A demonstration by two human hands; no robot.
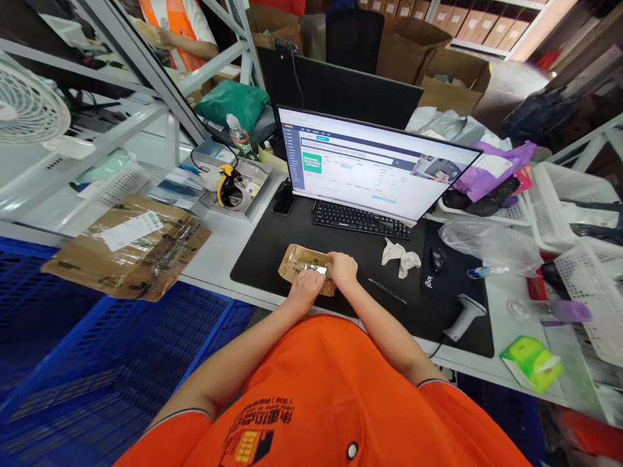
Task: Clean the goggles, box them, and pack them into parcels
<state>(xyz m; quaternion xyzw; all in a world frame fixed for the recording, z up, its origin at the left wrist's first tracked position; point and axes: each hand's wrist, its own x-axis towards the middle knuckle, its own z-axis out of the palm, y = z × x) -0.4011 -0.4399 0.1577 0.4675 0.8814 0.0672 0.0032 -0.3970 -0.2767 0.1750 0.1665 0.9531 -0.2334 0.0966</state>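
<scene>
A small brown cardboard package (293, 258) lies on the black desk mat in front of me. My left hand (305, 290) is closed on its near edge, fingers curled over the top. At the package's right end, my right hand (343, 269) grips it with bent fingers. Between the hands shows a shiny, whitish patch (316, 268), too small to make out. A dark pen-like tool (388, 291) and crumpled white tissue (400, 258) lie to the right of my hands.
Behind the mat stand a keyboard (361, 219) and a lit monitor (374, 168). A mouse (437, 260) and barcode scanner (466, 316) are at right. A large taped parcel (131, 246) overhangs the left table edge above blue crates (121, 363). A person in an orange vest (179, 26) is beyond the frame.
</scene>
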